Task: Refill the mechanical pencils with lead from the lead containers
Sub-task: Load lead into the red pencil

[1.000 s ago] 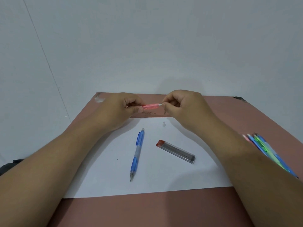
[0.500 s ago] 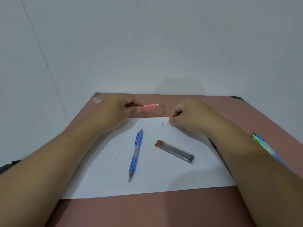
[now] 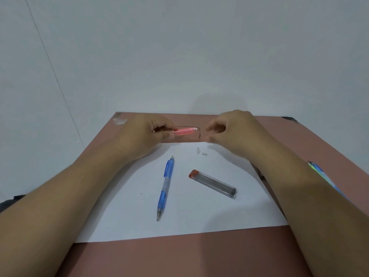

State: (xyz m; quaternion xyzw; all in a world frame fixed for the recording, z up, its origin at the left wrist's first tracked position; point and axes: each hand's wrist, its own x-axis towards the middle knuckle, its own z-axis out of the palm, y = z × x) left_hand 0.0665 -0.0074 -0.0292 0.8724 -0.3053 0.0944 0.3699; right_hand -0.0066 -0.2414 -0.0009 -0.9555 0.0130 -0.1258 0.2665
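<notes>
The left hand (image 3: 143, 134) pinches a pink mechanical pencil (image 3: 184, 130) at the sheet's 12 o'clock edge, its white end pointing toward 3 o'clock, while the right hand (image 3: 235, 132) hovers just beside that end, fingers loosely curled and motion-blurred, holding nothing visible. On the white paper (image 3: 123, 216), a blue mechanical pencil (image 3: 165, 186) lies centrally, a red-capped lead container (image 3: 213, 183) at its 3 o'clock, and two tiny white pieces (image 3: 200, 151) toward 12 o'clock.

Left hand (image 3: 143, 134) grips pink pencil (image 3: 185, 130); right hand (image 3: 233, 130) blurred beside; blue pencil (image 3: 165, 186), lead container (image 3: 213, 183) on paper (image 3: 199, 220).
</notes>
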